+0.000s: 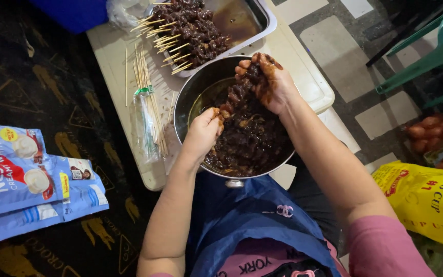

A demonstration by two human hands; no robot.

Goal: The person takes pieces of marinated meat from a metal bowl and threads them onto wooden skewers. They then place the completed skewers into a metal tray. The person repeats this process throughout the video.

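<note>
Blue sachet packs [24, 179] lie at 9 o'clock, bare bamboo skewers [147, 97] beside them. Left hand [203, 133] pinches 1 meat skewer [237, 95] over the metal bowl [190, 92], so drips fall inside; right hand [268, 82] clasps its top. Finished skewers tray [242, 23] at 12 o'clock.

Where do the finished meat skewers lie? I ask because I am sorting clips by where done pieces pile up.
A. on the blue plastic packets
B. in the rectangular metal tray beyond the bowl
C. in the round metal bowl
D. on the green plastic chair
B: the skewered dark meat pieces lie stacked in the rectangular metal tray, beyond the round metal bowl of loose marinated meat.
</note>
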